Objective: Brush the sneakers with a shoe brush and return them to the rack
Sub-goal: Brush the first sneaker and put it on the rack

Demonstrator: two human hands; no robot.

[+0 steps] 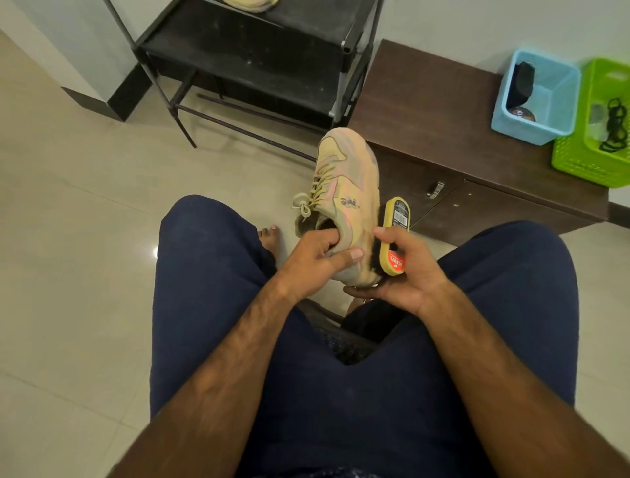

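Lengthwise, the sneaker point(347, 184) points toe-first at the rack point(259, 58), heel gripped by the left hand point(306, 266), right hand point(409, 273) holding the brush point(395, 232) against its side.

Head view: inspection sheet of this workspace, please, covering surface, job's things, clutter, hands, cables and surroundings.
Surface: pale tiled floor; work happens over the person's lap, no table.
Job's things: tan sneaker held toe away; shoe brush, bristles against its side; black rack with another sneaker on an upper shelf.
Clutter: blue basket and green basket on the brown cabinet, small items inside.
Grippers: left hand grips the sneaker's collar, fingers inside; right hand holds the brush.
Cables: none sure; dark loops in the green basket, laces or cord, cannot tell.
Surroundings: white wall.
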